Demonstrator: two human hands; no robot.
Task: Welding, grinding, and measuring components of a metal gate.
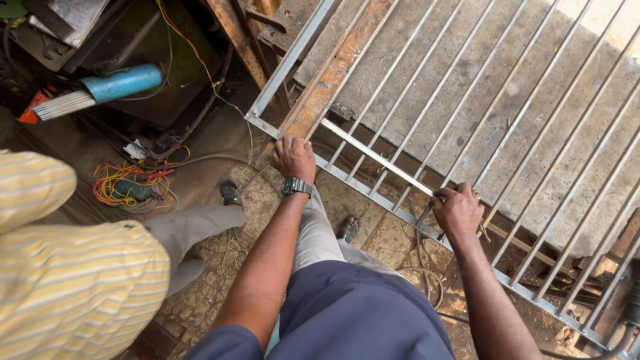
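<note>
A grey metal grille (467,87) of long parallel bars in a square-tube frame lies on rusty beams in front of me. A loose square steel bar (373,155) rests slantwise across its near edge. My left hand (292,157), with a wristwatch, presses down on the frame's near rail beside the bar's left end. My right hand (457,209) is closed around the bar's right end where it meets the frame rail.
A person in a yellow striped shirt (73,267) and grey trousers stands close at my left. A blue tube of welding rods (100,90) and tangled coloured wires (127,183) lie on the floor at left. A rusty beam (327,80) runs under the grille.
</note>
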